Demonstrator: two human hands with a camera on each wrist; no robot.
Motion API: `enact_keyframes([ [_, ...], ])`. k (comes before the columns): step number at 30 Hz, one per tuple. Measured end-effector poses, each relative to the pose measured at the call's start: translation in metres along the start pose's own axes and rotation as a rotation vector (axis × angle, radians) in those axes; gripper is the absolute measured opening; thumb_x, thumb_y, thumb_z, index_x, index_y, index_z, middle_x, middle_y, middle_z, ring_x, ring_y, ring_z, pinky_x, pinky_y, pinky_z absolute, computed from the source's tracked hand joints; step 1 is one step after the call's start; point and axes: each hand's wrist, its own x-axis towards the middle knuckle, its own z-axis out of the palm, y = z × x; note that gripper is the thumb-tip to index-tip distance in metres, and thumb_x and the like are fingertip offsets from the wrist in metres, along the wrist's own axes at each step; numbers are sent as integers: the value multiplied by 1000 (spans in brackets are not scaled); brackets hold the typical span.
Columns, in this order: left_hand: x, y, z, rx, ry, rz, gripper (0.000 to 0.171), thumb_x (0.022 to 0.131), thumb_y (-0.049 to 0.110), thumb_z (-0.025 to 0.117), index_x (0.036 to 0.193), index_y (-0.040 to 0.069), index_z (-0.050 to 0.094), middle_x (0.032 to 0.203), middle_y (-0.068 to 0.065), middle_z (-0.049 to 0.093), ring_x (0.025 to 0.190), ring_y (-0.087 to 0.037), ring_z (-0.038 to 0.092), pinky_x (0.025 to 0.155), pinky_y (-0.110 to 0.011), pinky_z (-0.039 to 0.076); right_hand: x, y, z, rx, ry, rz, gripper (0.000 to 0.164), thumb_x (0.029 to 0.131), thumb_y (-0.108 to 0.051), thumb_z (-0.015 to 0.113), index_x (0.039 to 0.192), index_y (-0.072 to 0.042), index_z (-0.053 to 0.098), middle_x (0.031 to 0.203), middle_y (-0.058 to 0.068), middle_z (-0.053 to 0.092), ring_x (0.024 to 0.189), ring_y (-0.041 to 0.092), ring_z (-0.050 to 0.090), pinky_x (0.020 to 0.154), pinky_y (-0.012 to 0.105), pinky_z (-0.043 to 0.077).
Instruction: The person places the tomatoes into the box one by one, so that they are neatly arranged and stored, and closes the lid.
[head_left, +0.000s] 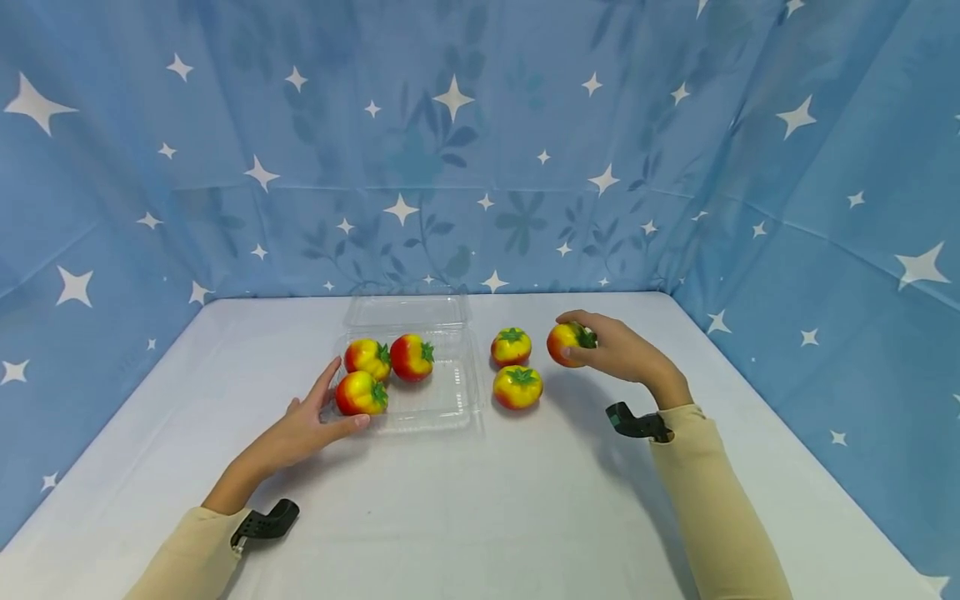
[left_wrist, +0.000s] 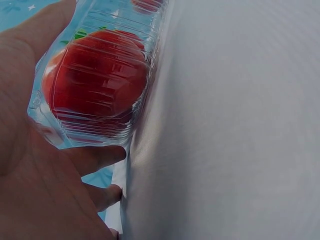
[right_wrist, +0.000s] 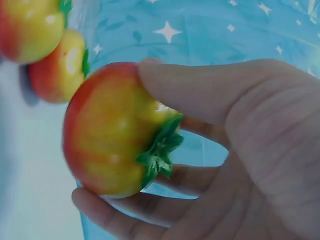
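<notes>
On the right, my right hand [head_left: 618, 346] holds a red-and-yellow toy tomato [right_wrist: 112, 135] above the white table, the thumb on one side and the fingers round the other. Its green leafy top points toward the palm. My left hand [head_left: 303, 429] rests spread at the left front corner of a clear plastic box [head_left: 450, 402], thumb along the front and fingers at the left side. Inside the box, three matching tomatoes [head_left: 411, 358] sit toward the left; one shows red through the ribbed wall [left_wrist: 100, 75]. Two more tomatoes [head_left: 517, 387] stand between the box and my right hand.
The box's hinged clear lid [head_left: 407, 312] lies folded back toward the far edge of the white table [head_left: 465, 517]. A blue curtain [head_left: 450, 167] with white stars hangs behind and along both sides. A dark band [head_left: 637, 422] is on each wrist.
</notes>
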Motion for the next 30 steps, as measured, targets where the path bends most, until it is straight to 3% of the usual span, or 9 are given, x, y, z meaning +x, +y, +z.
enact_keyframes([
  [9,-4,-2,0,-11,-8,-21,115,96,53,74,174,18,-3,172,-34,13,153,-67,-5,113,-83,-10,15,-32,8,117,40,-102,55,105,-28,71,153,-7,54,142,16,61,124,36,60,105,57,53],
  [18,0,-2,1,-10,-3,8,115,96,53,74,174,17,-2,173,-33,14,156,-61,4,115,-80,-12,34,-73,27,330,-33,-154,55,104,-32,73,152,-14,54,144,15,58,120,36,68,97,53,60],
  [23,0,-1,0,-7,3,22,114,96,53,74,173,16,-1,171,-34,18,157,-57,13,116,-79,-13,49,-90,47,387,-89,-187,54,103,-32,72,151,-16,54,146,13,57,108,32,70,82,52,65],
  [30,0,1,0,3,-2,-5,115,96,55,74,174,17,-3,172,-33,17,157,-58,8,117,-78,-13,67,-112,76,320,-76,-264,53,103,-32,71,148,-10,56,145,8,57,131,29,54,110,52,50],
])
